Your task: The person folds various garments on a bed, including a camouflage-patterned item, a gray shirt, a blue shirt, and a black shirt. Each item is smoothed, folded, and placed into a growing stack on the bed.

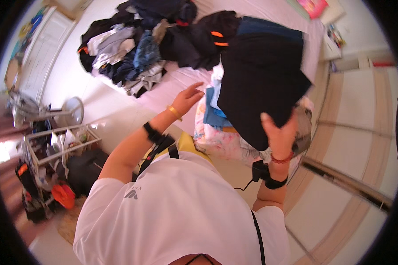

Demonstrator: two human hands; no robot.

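My right hand [280, 134] grips the near edge of a dark, black garment [262, 73], which hangs spread out in front of it. Behind its upper end shows a navy cloth [270, 27]. Under and beside the black garment lie folded blue clothes [214, 116], partly covered by it. My left hand [189, 96] is in the air left of this stack, fingers apart and holding nothing. Beyond it, a loose heap of clothes [114, 49] in black, grey, white and blue lies on the pink bed sheet [182, 81].
To the right run sliding wardrobe doors [351, 96] with a floor track. On the left stand a white cabinet [44, 46], an electric fan [73, 111] and a rack with small items [63, 140]. A floral bundle [215, 140] sits at the bed's near edge.
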